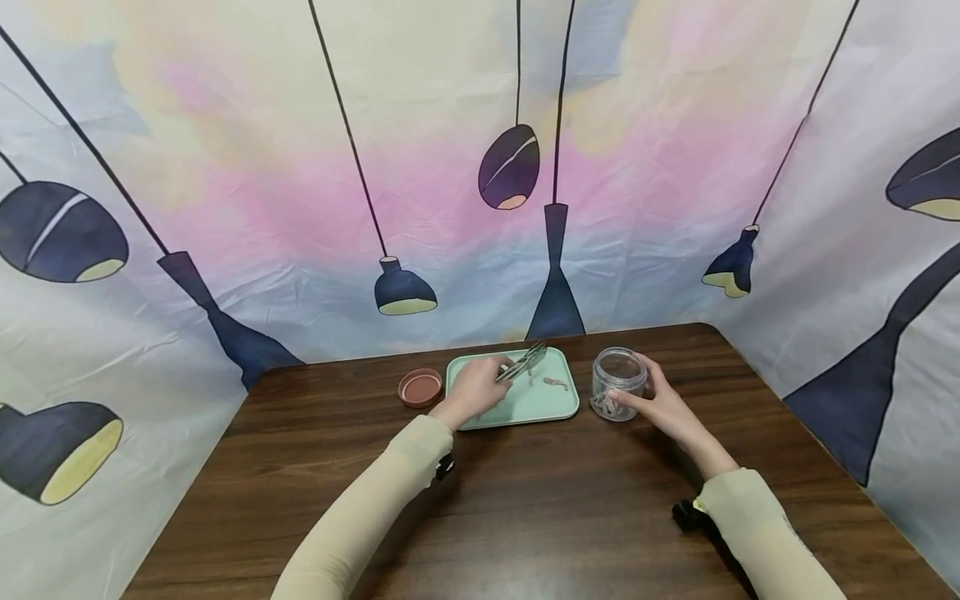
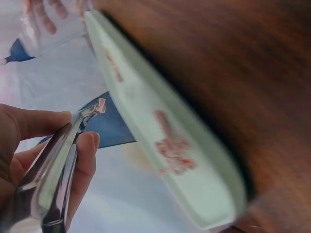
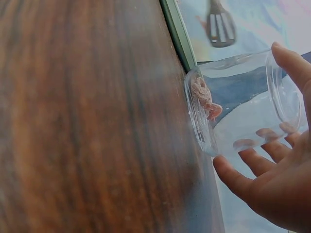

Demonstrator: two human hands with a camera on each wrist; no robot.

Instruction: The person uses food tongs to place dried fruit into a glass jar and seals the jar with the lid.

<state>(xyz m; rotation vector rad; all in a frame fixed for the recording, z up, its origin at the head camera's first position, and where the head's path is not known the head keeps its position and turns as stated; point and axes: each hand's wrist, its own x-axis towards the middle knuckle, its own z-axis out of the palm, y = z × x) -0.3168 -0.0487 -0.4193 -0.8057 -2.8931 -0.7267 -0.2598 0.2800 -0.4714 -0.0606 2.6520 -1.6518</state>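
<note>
My left hand (image 1: 478, 387) grips metal tongs (image 1: 525, 364) with slotted ends, above the pale green tray (image 1: 517, 412). In the left wrist view the tongs pinch a small reddish-white piece (image 2: 101, 105) at their tip. More reddish shreds (image 2: 172, 150) lie on the tray, one curled piece (image 1: 555, 382) toward its right side. To the right, my right hand (image 1: 663, 408) holds a clear, lidless jar (image 1: 618, 375) upright on the table, thumb and fingers around its side. Several pinkish pieces (image 3: 205, 99) lie at the jar's bottom.
A reddish-brown round lid (image 1: 420, 388) lies left of the tray. The dark wooden table (image 1: 525, 500) runs back to a cloth backdrop (image 1: 450, 183) printed with lamps. The jar stands just right of the tray.
</note>
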